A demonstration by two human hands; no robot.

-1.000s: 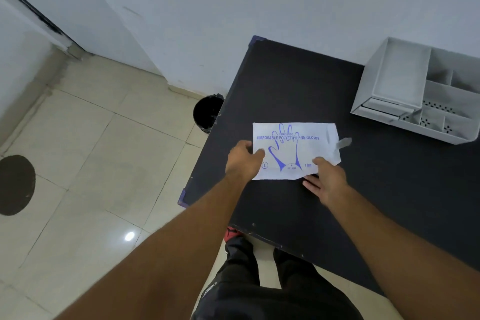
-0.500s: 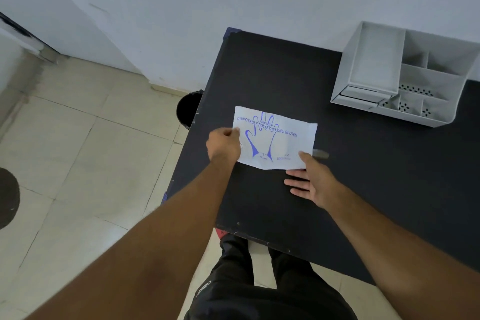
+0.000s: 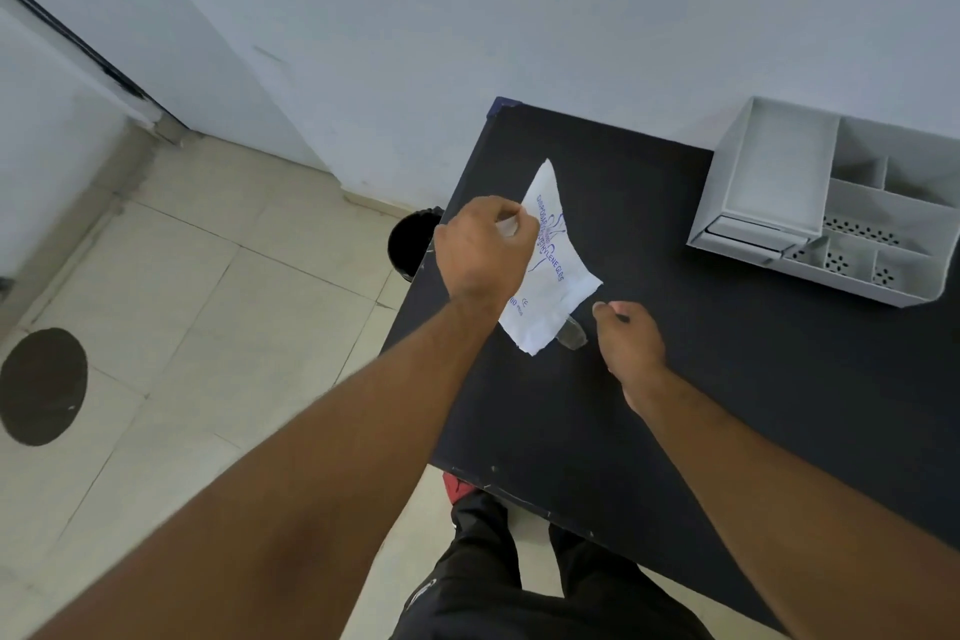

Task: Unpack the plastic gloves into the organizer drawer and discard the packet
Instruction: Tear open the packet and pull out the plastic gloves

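The white glove packet with blue print hangs tilted above the black table, one corner up and its lower end near the tabletop. My left hand is shut on its left edge. A clear bit of plastic glove pokes out at the packet's lower end. My right hand rests just right of that end, fingers curled, holding nothing that I can see. The white organizer, with a flat tray and several compartments, stands at the table's far right.
A black waste bin stands on the tiled floor against the table's left edge. A dark round patch marks the floor at far left. The wall runs behind the table.
My left hand has lifted the packet off the table and turned it on end. My right hand has let go of its lower edge and curled its fingers.
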